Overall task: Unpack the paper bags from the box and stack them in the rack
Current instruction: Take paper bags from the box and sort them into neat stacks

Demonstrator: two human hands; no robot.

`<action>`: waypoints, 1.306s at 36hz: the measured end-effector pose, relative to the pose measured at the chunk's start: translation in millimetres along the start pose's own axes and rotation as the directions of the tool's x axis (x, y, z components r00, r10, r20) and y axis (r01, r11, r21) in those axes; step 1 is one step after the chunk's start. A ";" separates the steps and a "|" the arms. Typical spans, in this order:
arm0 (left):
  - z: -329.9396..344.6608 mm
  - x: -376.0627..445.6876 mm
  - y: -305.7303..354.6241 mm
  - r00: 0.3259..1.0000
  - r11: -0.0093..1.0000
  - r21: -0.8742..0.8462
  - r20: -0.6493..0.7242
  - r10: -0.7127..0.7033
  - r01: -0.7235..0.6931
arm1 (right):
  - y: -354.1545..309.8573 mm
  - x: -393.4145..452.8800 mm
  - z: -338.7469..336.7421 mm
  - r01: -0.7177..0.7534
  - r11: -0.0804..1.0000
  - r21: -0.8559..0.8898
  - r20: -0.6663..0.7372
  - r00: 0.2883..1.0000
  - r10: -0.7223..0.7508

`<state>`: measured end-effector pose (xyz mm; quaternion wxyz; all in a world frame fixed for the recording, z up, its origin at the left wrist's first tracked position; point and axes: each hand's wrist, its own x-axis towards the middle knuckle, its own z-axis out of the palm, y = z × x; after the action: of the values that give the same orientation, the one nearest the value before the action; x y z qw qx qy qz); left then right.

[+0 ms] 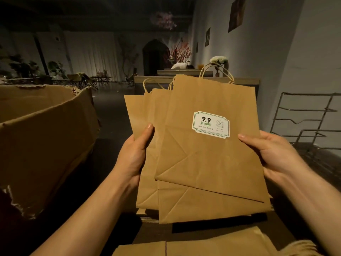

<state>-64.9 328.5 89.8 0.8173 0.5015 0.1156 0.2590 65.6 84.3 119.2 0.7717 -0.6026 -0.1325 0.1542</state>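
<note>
Behind the left hand [135,154] and right hand [273,156], every finger but the thumbs is hidden by the fanned paper bags [206,163]; how many bags lie under the front one cannot be told. Just beyond the right thumb, the small print on the white sticker [211,124] is unreadable (only "9.9" is clear). The cardboard box [42,137] left of the left thumb is cut by the picture's edge, its inside unseen. The wire rack [304,119] runs off the right edge.
</note>
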 end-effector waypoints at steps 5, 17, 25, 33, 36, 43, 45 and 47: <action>-0.3 1.4 -3.0 0.999 1.000 0.019 -0.044 -0.008 0.009 | 1.1 -0.7 -0.2 0.072 0.996 -0.050 -0.026 0.997 -0.074; -7.0 10.8 -10.7 0.986 0.996 0.088 -0.165 0.004 0.010 | -0.4 -7.1 5.0 0.248 0.952 -0.179 -0.076 0.961 -0.265; -3.2 8.4 -8.0 0.987 0.997 0.073 -0.161 -0.021 0.033 | 0.8 -7.7 4.7 0.288 0.924 -0.252 -0.074 0.946 -0.315; -2.5 6.0 -8.7 0.986 0.999 -0.001 -0.159 -0.051 0.051 | -1.9 -8.9 3.9 0.226 0.953 -0.204 -0.037 0.971 -0.238; 0.7 3.4 -8.1 0.991 0.998 -0.023 -0.120 -0.055 0.053 | -6.3 -7.1 1.7 0.046 0.996 -0.077 0.067 0.997 -0.041; 2.3 0.8 -6.4 0.989 0.981 -0.133 -0.021 -0.148 0.144 | -4.4 -0.3 -1.6 -0.047 0.998 -0.051 0.127 0.990 0.053; 0.7 2.5 -4.6 0.985 0.971 -0.171 -0.022 -0.172 0.166 | -5.1 3.7 -4.0 -0.067 0.997 0.050 0.102 0.993 0.061; -0.8 4.9 -2.9 0.990 0.980 -0.157 -0.053 -0.133 0.123 | -7.5 7.7 -7.6 -0.082 0.982 0.173 0.073 0.995 0.070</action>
<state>-60.2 330.7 87.2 0.8643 0.4205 0.1530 0.2297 76.2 78.9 124.8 0.8105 -0.5315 -0.1207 0.2145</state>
